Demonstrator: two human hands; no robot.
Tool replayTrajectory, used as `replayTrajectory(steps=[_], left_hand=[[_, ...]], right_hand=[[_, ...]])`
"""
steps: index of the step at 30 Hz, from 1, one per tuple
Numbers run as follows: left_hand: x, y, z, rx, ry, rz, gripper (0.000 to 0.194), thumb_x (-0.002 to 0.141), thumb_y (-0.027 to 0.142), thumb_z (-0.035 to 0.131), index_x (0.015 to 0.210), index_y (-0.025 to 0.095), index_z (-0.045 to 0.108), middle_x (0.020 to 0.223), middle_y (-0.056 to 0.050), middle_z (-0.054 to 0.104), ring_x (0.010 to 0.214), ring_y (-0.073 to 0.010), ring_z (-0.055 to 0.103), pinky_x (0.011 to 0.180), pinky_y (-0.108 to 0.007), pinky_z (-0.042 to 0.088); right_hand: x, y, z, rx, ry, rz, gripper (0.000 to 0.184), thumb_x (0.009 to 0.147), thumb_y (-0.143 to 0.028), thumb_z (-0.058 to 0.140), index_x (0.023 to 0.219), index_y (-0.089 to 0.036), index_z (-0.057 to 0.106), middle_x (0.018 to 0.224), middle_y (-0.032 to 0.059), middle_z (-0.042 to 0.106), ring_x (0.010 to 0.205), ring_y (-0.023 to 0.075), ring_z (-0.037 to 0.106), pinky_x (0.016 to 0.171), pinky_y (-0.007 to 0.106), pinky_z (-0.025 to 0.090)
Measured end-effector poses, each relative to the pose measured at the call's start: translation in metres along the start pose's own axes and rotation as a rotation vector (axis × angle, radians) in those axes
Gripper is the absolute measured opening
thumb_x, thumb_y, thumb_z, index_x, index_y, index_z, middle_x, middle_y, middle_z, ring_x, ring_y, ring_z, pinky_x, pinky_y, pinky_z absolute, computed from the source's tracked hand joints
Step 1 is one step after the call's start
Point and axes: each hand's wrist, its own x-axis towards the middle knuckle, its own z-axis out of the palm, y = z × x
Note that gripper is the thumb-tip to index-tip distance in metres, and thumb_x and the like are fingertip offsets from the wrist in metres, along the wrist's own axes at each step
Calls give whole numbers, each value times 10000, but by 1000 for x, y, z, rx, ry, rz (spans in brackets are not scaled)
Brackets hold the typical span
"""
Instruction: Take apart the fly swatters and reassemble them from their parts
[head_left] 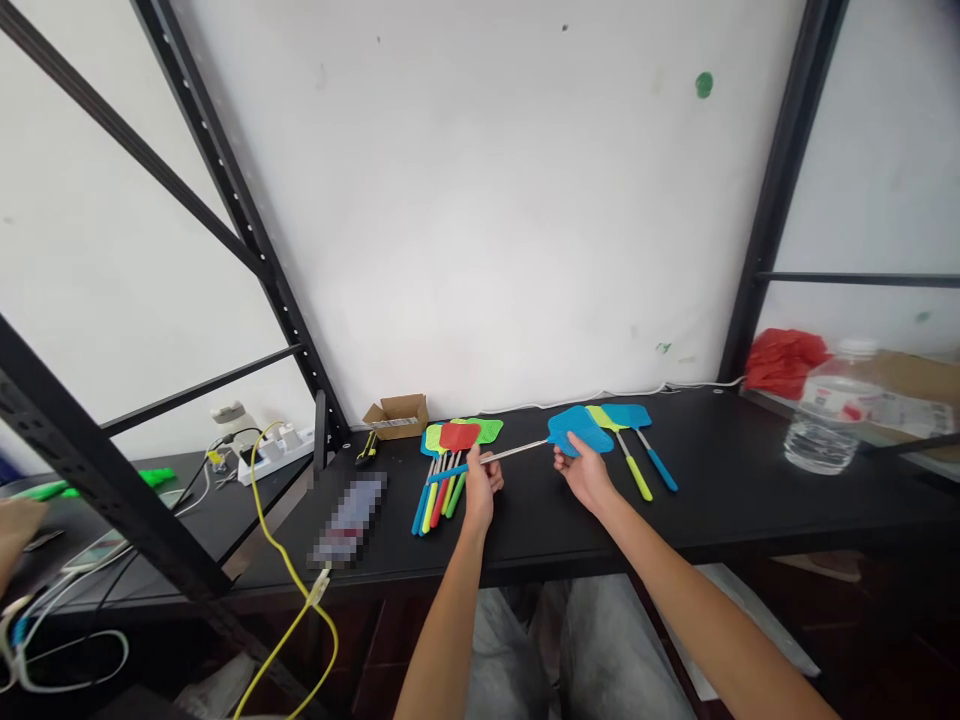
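Note:
A blue fly swatter (581, 428) with a thin metal rod is held crosswise above the black table. My left hand (481, 488) is closed around the rod near its blue handle. At the other end, my right hand (582, 471) pinches the blue paddle, thumb on top. Behind and left of my left hand lies a fanned pile of fly swatters (459, 436) in red, yellow, green and blue, handles toward me. To the right of my right hand rest a yellow-green fly swatter (636, 470) and another blue fly swatter (658, 465).
A small open cardboard box (399, 418) stands by the wall, a yellow-black cutter (367, 450) near it. A blurred phone (351, 520) with a yellow cable (281, 550) lies left. At right are a water bottle (829, 420) and red bag (784, 362). Another person's hand (16, 530) shows far left.

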Motion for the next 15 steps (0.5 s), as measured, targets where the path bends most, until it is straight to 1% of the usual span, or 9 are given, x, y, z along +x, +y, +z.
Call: replayTrajectory(steps=[2,3,5,8,12,15], left_hand=[[1,1,-3,-124,88,31,547,883,645,394,557,210,334,452,84,222,383,-64,182,420,-217,235],[1,1,-4,-149,110,33,551,881,647,403,553,212,328,449,86,219,378,-62,182,418,-216,247],[-1,1,-4,-153,122,29,559,880,649,418,543,213,318,448,84,223,371,-60,193,412,-217,259],[-2,1,-4,-132,156,42,569,888,653,394,535,216,306,448,78,221,368,-63,201,399,-218,247],[-1,-1,-7,-102,237,79,563,907,637,351,535,218,297,444,76,201,364,-66,190,389,-216,209],[-1,-1,-8,-98,260,93,554,915,619,343,537,216,297,442,74,205,363,-67,187,388,-217,198]], right_hand=[[4,-3,-6,72,78,-49,335,756,-523,707,703,-232,549,625,26,582,530,155,516,498,326,455],[5,-4,-8,90,100,-71,359,775,-556,677,699,-237,531,611,22,564,517,151,506,493,330,457],[7,-4,-13,94,114,-111,407,803,-616,617,691,-243,497,592,14,532,496,145,489,489,336,458],[9,-3,-17,71,108,-161,457,817,-674,559,682,-247,468,584,12,510,487,143,479,491,344,459],[8,-3,-16,119,143,-143,474,815,-692,551,677,-247,462,587,14,513,487,139,476,494,343,459],[6,-4,-14,184,166,-107,475,807,-691,565,679,-246,461,595,11,521,489,133,476,496,338,462]])
